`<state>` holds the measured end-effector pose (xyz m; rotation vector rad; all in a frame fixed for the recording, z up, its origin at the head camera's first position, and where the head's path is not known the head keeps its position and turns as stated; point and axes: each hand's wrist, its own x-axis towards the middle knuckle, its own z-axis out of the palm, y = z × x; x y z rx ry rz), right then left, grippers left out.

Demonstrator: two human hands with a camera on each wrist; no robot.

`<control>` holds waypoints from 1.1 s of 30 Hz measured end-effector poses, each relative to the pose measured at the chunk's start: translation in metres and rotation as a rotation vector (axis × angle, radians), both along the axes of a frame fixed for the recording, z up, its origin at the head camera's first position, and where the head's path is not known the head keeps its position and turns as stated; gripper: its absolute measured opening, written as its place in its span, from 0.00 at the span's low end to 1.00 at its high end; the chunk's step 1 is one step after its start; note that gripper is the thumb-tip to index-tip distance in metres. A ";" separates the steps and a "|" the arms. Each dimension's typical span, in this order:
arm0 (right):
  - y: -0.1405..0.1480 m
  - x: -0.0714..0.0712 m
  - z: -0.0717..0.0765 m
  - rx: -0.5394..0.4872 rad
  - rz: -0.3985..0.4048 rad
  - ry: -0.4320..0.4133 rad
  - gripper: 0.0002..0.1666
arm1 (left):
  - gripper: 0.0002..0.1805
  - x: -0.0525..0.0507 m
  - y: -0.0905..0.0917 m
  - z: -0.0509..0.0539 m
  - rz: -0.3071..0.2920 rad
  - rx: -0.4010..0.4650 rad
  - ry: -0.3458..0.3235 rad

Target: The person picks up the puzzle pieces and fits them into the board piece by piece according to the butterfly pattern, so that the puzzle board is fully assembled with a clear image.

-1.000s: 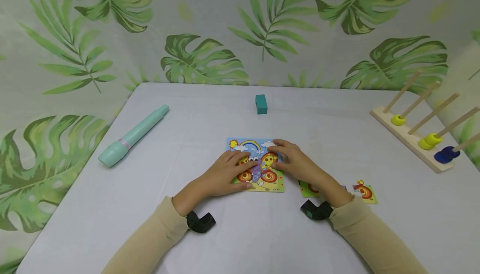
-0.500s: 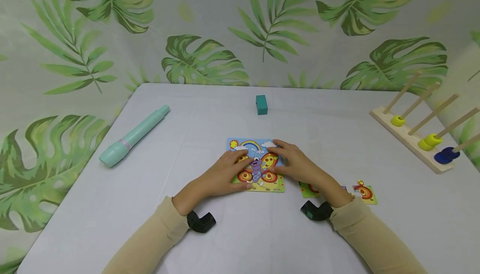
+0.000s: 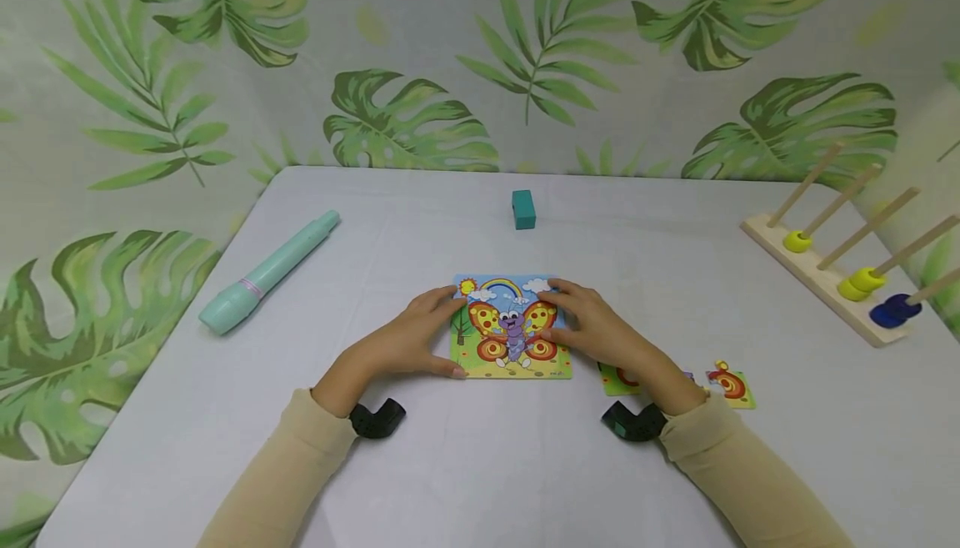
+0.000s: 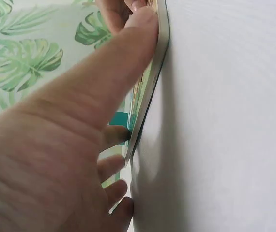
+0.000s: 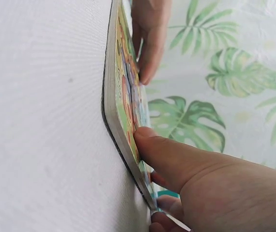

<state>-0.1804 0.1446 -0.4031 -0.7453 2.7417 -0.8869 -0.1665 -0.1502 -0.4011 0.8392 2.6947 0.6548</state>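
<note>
A square jigsaw puzzle (image 3: pixel 513 331) with a butterfly, rainbow and sun lies on the white table. My left hand (image 3: pixel 408 335) holds its left side, thumb at the near left corner and fingers along the left edge. In the left wrist view the thumb (image 4: pixel 123 53) rests on the board's rim. My right hand (image 3: pixel 596 327) grips the right side, its thumb (image 5: pixel 157 145) on the picture and its fingers at the outer edge, partly hidden. Loose puzzle pieces (image 3: pixel 731 387) lie to the right, some of them partly covered by the right forearm.
A mint-green microphone-shaped object (image 3: pixel 270 273) lies at the left. A small teal block (image 3: pixel 523 209) stands at the back middle. At the right is a wooden peg stand (image 3: pixel 825 281) with yellow and blue beads. A leaf-patterned cloth (image 3: pixel 420 31) hangs behind the table.
My left hand has moved left, from lying across the picture to the puzzle's left edge, uncovering the butterfly. The puzzle has shifted very slightly. My right hand has stayed nearly still.
</note>
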 end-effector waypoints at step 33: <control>0.076 0.061 0.024 -0.092 0.006 -0.069 0.45 | 0.58 -0.002 0.000 -0.007 -0.045 -0.026 0.051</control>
